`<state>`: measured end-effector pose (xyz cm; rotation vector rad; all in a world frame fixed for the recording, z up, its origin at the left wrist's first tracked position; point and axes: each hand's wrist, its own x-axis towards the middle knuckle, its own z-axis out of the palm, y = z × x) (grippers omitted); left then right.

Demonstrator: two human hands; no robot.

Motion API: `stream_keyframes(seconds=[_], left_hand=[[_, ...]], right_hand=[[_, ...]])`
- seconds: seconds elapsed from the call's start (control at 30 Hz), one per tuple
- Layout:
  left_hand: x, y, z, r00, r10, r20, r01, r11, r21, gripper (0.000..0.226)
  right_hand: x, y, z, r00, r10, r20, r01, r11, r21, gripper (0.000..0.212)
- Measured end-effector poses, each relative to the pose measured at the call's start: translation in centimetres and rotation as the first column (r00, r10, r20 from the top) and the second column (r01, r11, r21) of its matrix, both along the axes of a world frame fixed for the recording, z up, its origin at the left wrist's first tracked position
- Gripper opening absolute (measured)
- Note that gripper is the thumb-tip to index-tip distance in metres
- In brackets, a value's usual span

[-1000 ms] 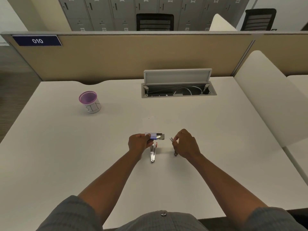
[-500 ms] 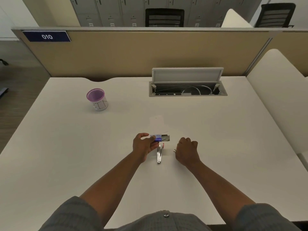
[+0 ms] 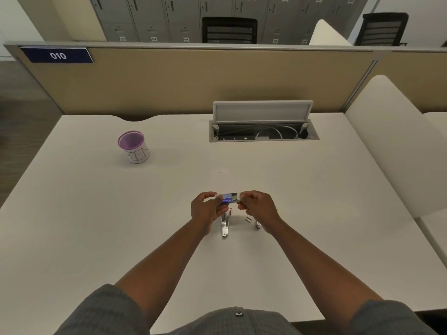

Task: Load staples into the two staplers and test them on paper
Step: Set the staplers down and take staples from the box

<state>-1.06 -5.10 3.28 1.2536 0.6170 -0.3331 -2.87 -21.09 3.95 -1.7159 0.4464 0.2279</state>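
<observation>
A small blue and white staple box (image 3: 227,198) is held just above the white desk (image 3: 96,213), between both hands. My left hand (image 3: 208,210) grips its left end and my right hand (image 3: 258,207) pinches its right end, where the inner tray shows. Under the hands a silver stapler (image 3: 225,223) lies open on the desk, with a red part at its far end. A second stapler (image 3: 257,224) peeks out below my right hand, mostly hidden. A short strip of staples (image 3: 247,219) lies between the two staplers. No paper is visible.
A purple-rimmed cup marked BIN (image 3: 134,147) stands at the back left. An open cable hatch (image 3: 262,126) with its lid up sits at the back centre. A beige partition (image 3: 193,81) closes the far edge, and a white divider (image 3: 384,141) rises on the right.
My right hand has left the desk beside the second stapler and moved up and left to take the right end of the staple box. A staple strip now lies on the desk.
</observation>
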Motion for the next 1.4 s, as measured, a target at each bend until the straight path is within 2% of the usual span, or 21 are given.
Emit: stream_keyframes(seconds=[0.13, 0.3, 0.57, 0.7, 0.77, 0.9, 1.0, 1.07, 1.13, 1.23, 1.33, 1.4], left_hand=[[-0.1, 0.0, 0.1, 1.0, -0.015, 0.023, 0.015, 1.0, 0.006, 0.024], [0.0, -0.1, 0.3, 0.998, -0.042, 0.045, 0.04, 0.998, 0.044, 0.024], [0.6, -0.3, 0.1, 0.99, -0.124, 0.063, 0.116, 0.986, 0.116, 0.023], [0.8, -0.6, -0.2, 0.983, -0.178, 0.044, 0.172, 0.98, 0.103, 0.025], [1.1, -0.8, -0.4, 0.977, -0.209, 0.05, 0.201, 0.971, 0.128, 0.025], [1.3, -1.0, -0.3, 0.973, -0.201, 0.112, 0.177, 0.965, 0.195, 0.025], [1.5, -1.4, -0.4, 0.97, -0.203, 0.135, 0.172, 0.962, 0.212, 0.024], [1.9, -1.7, -0.7, 0.957, -0.252, 0.142, 0.209, 0.942, 0.262, 0.023], [2.4, -1.7, -1.5, 0.919, -0.343, 0.193, 0.246, 0.883, 0.399, 0.021], [2.6, -0.8, -2.9, 0.822, -0.5, 0.274, 0.136, 0.639, 0.757, 0.023], [3.1, 0.9, -4.3, 0.786, -0.594, 0.173, 0.124, 0.426, 0.896, 0.039], [3.3, 2.3, -5.8, 0.737, -0.671, 0.081, 0.1, 0.226, 0.969, 0.044]], right_hand=[[0.2, 0.0, -0.2, 0.999, -0.03, -0.012, 0.03, 0.999, -0.026, 0.013], [0.5, 0.0, -0.3, 1.0, -0.031, 0.006, 0.031, 0.99, -0.136, 0.012], [0.7, 0.3, 0.2, 1.0, 0.025, -0.002, -0.025, 0.997, -0.067, 0.015], [0.7, -0.4, 0.6, 0.999, 0.042, -0.026, -0.042, 0.999, -0.009, 0.008], [1.0, -1.2, 0.2, 0.998, 0.058, -0.028, -0.059, 0.998, -0.028, 0.009], [1.4, -1.6, 0.0, 0.968, 0.231, 0.099, -0.195, 0.937, -0.289, 0.022], [1.6, -1.6, -0.3, 0.91, 0.402, 0.104, -0.303, 0.814, -0.495, 0.033], [2.1, -2.0, -0.7, 0.876, 0.475, 0.086, -0.31, 0.69, -0.654, 0.034], [3.0, -2.7, -0.8, 0.856, 0.515, 0.046, -0.304, 0.573, -0.761, 0.035], [4.9, -4.2, -1.0, 0.862, 0.506, -0.018, -0.303, 0.486, -0.82, 0.034], [7.2, -6.9, -1.3, 0.887, 0.45, -0.102, -0.314, 0.428, -0.847, 0.032], [8.7, -8.9, -1.5, 0.901, 0.405, -0.158, -0.329, 0.399, -0.856, 0.033]])
